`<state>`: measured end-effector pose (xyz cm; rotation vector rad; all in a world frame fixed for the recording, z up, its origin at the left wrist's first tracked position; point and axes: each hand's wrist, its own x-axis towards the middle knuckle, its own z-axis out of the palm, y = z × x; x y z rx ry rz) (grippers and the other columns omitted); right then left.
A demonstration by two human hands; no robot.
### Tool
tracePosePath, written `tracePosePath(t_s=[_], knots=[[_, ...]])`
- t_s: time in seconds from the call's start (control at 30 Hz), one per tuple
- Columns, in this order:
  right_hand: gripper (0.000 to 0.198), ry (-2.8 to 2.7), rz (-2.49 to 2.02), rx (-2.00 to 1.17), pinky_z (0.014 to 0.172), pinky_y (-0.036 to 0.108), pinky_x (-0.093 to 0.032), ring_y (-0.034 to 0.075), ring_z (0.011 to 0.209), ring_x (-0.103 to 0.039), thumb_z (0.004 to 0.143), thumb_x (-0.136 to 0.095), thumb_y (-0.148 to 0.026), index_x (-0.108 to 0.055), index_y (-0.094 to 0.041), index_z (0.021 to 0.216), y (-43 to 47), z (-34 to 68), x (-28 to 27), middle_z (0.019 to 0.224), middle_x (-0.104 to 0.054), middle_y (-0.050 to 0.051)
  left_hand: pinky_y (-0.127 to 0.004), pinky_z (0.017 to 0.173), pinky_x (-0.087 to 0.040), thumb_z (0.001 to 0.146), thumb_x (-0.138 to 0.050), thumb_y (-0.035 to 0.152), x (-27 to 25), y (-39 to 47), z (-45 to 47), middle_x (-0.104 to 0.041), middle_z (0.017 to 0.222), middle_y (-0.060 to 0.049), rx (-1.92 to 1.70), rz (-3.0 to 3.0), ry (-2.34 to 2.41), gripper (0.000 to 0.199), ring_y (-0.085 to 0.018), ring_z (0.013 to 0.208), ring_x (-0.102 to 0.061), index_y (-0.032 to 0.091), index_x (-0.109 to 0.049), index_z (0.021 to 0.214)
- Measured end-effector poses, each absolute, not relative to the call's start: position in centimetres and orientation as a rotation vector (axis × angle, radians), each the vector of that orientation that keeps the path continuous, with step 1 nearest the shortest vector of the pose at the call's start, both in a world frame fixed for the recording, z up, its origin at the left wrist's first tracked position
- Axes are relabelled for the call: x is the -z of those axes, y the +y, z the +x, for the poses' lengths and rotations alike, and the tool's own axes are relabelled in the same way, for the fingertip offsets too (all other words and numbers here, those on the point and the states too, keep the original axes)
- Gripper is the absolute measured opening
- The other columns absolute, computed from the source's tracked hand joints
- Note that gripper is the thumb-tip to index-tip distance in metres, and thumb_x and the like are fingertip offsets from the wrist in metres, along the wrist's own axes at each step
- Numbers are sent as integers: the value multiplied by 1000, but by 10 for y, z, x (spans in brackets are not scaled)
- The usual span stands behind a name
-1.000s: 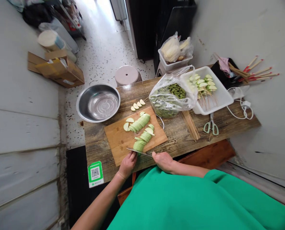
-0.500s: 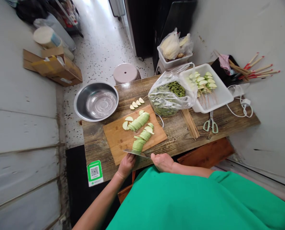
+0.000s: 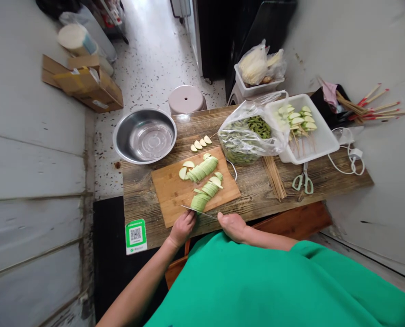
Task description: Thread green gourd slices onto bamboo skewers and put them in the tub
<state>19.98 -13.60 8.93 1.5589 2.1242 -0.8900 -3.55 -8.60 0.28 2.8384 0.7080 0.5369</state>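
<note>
My right hand (image 3: 232, 226) is closed round the handle of a kitchen knife (image 3: 207, 214), its blade pointing left across the near edge of the wooden cutting board (image 3: 168, 200). The fingers of my left hand (image 3: 183, 227) are bent and pressed at the near end of a pale green zucchini (image 3: 198, 201), close behind the blade; what they grip is partly hidden. Thin slices run back from the blade in a leaning row. A second row of zucchini slices (image 3: 202, 169) lies farther up the board, with a few loose half-round pieces (image 3: 183, 173) at its left.
A steel basin (image 3: 120, 144) stands at the left. Behind the board lies a skewer of zucchini slices (image 3: 201, 143). Rightward are a plastic bag of green pods (image 3: 243, 145), bamboo skewers (image 3: 273, 177), a white tray (image 3: 325, 143) with skewered slices, and scissors (image 3: 303, 182).
The view has shifted, so the table appears slightly higher and farther right. Both hands stay at the zucchini's near end, and the knife blade remains beside my left fingers.
</note>
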Motion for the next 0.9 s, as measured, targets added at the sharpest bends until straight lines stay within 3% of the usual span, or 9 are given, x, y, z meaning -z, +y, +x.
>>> tracePosePath(t_s=[0.9], knots=[[25,2127,1543,835,61,29,-49,24,77,-66,83,-32,-6,-49,-9,101,-141,189,-107,82,-68,16,-36,73,-53,86,-39,12,-1,-95,-35,-62,95,-13,-551,2834,820,23,-21,91,-57,12,-62,88]])
